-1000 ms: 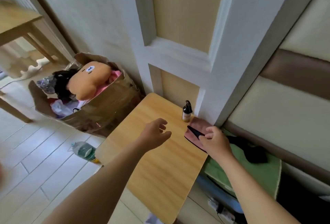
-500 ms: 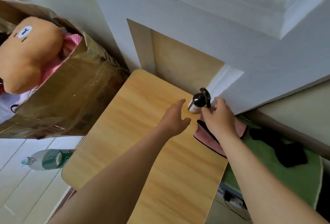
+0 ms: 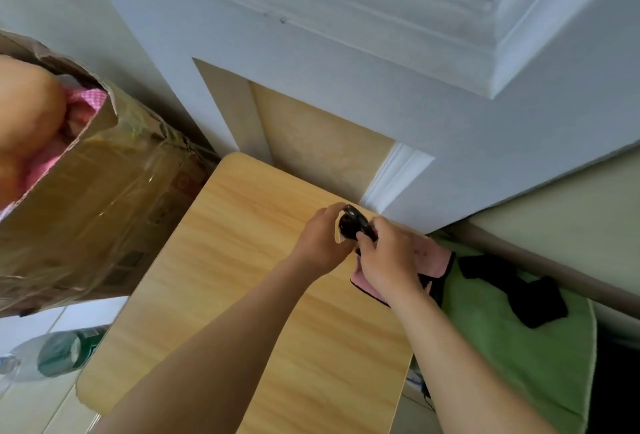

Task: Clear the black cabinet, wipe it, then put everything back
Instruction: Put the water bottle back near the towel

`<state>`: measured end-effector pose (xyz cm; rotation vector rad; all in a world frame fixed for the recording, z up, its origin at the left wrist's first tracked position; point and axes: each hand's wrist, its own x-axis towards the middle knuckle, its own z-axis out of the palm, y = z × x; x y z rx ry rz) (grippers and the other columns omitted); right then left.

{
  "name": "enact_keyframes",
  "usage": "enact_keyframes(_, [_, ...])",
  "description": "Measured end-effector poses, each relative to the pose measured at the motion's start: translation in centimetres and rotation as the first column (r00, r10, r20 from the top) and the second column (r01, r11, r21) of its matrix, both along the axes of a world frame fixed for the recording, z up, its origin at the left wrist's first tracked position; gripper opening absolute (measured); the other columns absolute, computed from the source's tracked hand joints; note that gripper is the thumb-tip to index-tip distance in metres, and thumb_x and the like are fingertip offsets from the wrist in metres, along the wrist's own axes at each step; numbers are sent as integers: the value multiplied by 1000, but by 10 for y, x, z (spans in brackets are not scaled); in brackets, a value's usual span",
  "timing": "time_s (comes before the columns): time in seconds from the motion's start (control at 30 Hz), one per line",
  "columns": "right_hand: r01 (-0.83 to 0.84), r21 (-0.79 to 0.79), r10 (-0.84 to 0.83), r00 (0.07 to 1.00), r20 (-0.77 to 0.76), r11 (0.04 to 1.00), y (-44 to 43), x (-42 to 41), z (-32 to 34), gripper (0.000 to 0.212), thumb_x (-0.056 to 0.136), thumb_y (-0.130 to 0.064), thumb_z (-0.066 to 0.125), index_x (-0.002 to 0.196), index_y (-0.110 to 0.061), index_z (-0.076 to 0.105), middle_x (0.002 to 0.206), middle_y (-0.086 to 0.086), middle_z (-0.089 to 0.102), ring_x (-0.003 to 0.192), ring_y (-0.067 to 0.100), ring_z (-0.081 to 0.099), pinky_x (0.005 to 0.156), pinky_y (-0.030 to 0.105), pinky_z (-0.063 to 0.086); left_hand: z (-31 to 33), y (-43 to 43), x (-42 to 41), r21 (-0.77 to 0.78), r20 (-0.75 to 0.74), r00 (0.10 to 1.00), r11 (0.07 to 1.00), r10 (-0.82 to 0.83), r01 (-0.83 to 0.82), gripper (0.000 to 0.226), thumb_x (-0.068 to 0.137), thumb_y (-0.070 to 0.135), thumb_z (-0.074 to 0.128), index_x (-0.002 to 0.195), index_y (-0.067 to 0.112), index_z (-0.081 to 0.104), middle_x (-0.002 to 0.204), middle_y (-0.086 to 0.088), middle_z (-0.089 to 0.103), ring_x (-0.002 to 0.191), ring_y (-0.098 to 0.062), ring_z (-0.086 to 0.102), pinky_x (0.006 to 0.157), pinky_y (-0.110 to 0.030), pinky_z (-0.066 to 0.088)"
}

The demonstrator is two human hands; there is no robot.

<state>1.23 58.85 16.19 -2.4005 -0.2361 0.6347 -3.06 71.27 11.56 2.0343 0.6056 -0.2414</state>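
Note:
A small bottle with a black pump top (image 3: pixel 349 224) stands at the far right corner of a light wooden tabletop (image 3: pixel 263 295). My left hand (image 3: pixel 320 241) curls around the bottle's body from the left. My right hand (image 3: pixel 388 257) pinches the black pump top from the right. A pink cloth with black trim (image 3: pixel 434 260) lies under my right hand at the table's right edge. No black cabinet is visible.
A taped cardboard box (image 3: pixel 97 208) with a plush toy stands left of the table. A plastic water bottle (image 3: pixel 52 354) lies on the tiled floor. A green towel (image 3: pixel 519 340) with a black item (image 3: pixel 519 291) sits right. White door frame behind.
My left hand moved forward and closed on the bottle. My right hand left the pink cloth and took the pump top. The camera moved closer and looks further down.

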Motion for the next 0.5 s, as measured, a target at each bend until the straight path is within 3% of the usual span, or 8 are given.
enact_keyframes(0.1, [2, 73, 0, 1000, -21, 997, -18, -15, 24, 9, 101, -15, 57, 102, -7, 61, 89, -7, 59, 83, 14, 54, 66, 19, 41, 23, -8, -11, 42, -3, 997, 996, -74, 74, 79, 82, 27, 79, 150, 19, 40, 144, -3, 49, 130, -22, 49, 105, -32, 44])
enact_keyframes(0.17, [14, 117, -8, 999, -50, 993, -37, -28, 45, 15, 101, -16, 58, 110, -5, 63, 90, -8, 59, 85, 14, 58, 79, 29, 50, 46, -19, -20, 37, 11, 991, 990, -136, 135, 83, 79, 28, 83, 150, 19, 40, 145, -2, 50, 131, -20, 48, 104, -26, 39])
enact_keyframes(0.23, [1, 117, 2, 1000, -24, 993, -59, -43, 71, 11, 100, -20, 59, 96, -10, 61, 80, -8, 60, 75, 12, 59, 66, 22, 46, 72, -35, -31, 14, 36, 980, 981, -196, 196, 78, 74, 28, 87, 142, 21, 49, 133, 4, 57, 121, -14, 53, 98, -23, 40])
enact_keyframes(0.3, [24, 106, -24, 1000, -4, 994, -89, -56, 96, 20, 98, -22, 61, 85, -8, 55, 72, -6, 55, 64, 8, 50, 54, 18, 36, 98, -59, -42, 19, 62, 964, 966, -260, 259, 57, 72, 29, 89, 120, 33, 57, 114, 12, 64, 103, -9, 60, 87, -23, 45])
enact_keyframes(0.37, [42, 121, -43, 999, 10, 992, -123, -69, 124, 23, 98, -24, 60, 86, -6, 56, 72, -4, 56, 63, 10, 50, 55, 20, 39, 128, -90, -50, 49, 92, 940, 945, -327, 324, 51, 72, 26, 89, 101, 48, 53, 99, 19, 65, 93, -3, 63, 77, -16, 46])
enact_keyframes(0.43, [57, 174, -61, 998, 18, 983, -162, -83, 151, 18, 97, -26, 60, 85, -13, 57, 74, -5, 57, 67, 11, 55, 60, 21, 47, 157, -125, -57, 95, 123, 922, 929, -367, 357, 49, 70, 21, 89, 94, 48, 55, 91, 22, 65, 88, 3, 63, 72, -9, 46])
enact_keyframes(0.5, [72, 189, -84, 995, 61, 979, -208, -97, 181, 26, 98, -22, 59, 75, -28, 48, 71, -11, 50, 63, 4, 48, 56, 15, 37, 186, -170, -64, 131, 160, 903, 916, -398, 380, 32, 68, 27, 85, 89, 37, 63, 82, 15, 67, 81, -1, 64, 72, -25, 55])
